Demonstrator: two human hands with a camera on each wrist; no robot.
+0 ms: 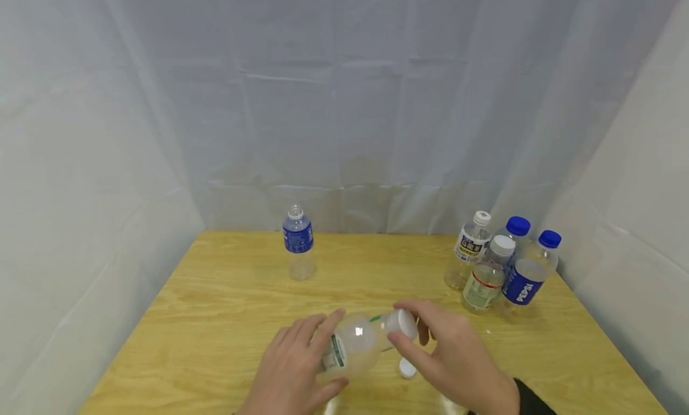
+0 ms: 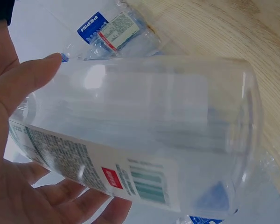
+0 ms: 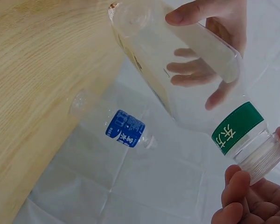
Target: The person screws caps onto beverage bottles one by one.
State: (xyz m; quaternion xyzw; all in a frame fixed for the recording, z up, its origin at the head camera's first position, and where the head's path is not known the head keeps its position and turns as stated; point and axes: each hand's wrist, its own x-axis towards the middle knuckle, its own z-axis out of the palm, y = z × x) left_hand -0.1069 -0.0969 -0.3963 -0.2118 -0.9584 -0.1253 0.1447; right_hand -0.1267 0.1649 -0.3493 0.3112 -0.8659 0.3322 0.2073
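Note:
A clear plastic bottle [image 1: 362, 338] is tilted on its side between both hands over the front of the wooden table. The left hand [image 1: 293, 364] holds its body, thumb on one side and fingers on the other. At the neck, the right hand [image 1: 454, 355] pinches the white cap [image 1: 406, 324] between thumb and fingers. A green band [image 3: 236, 127] circles the bottle's shoulder in the right wrist view, and a printed label [image 2: 107, 175] covers part of its body. Below the right hand a loose white cap [image 1: 407, 368] lies on the tabletop.
An uncapped bottle with a blue label [image 1: 298, 238] stands at the back, left of centre. Several capped bottles stand together at the right, among them a Pepsi bottle [image 1: 523, 283] and a white-capped one [image 1: 481, 286]. White sheeting [image 1: 334, 116] hangs behind the wooden table [image 1: 215, 301].

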